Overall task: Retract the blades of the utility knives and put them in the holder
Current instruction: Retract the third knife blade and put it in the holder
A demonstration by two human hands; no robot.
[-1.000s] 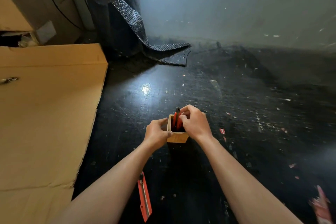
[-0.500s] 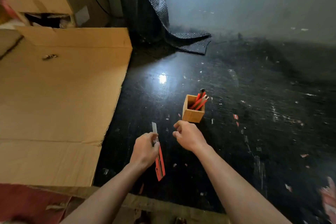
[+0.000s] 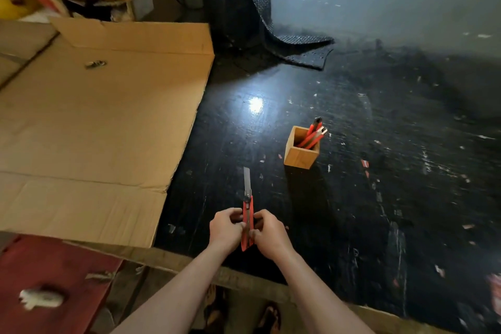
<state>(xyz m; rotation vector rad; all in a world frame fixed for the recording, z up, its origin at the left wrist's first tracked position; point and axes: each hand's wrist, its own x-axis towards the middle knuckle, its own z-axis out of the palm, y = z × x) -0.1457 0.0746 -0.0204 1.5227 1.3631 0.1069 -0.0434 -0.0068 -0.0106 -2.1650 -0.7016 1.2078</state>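
A red utility knife [image 3: 247, 218] is held upright above the near part of the black tabletop, its silver blade sticking out and pointing away from me. My left hand [image 3: 225, 228] grips the handle from the left and my right hand [image 3: 268, 234] grips it from the right. Further back and to the right stands a small square wooden holder [image 3: 300, 156] with several red utility knives [image 3: 312, 136] leaning inside it, blades not showing.
A large flattened cardboard sheet [image 3: 95, 127] covers the table's left part. A roll of black bubble wrap [image 3: 260, 8] stands at the back by the wall. A red surface [image 3: 48, 274] lies at the lower left beyond the wooden table edge [image 3: 244, 280].
My hands left the holder; the left picked up the knife lying near the table edge, and the right has now joined it on the handle. The view pulled back.
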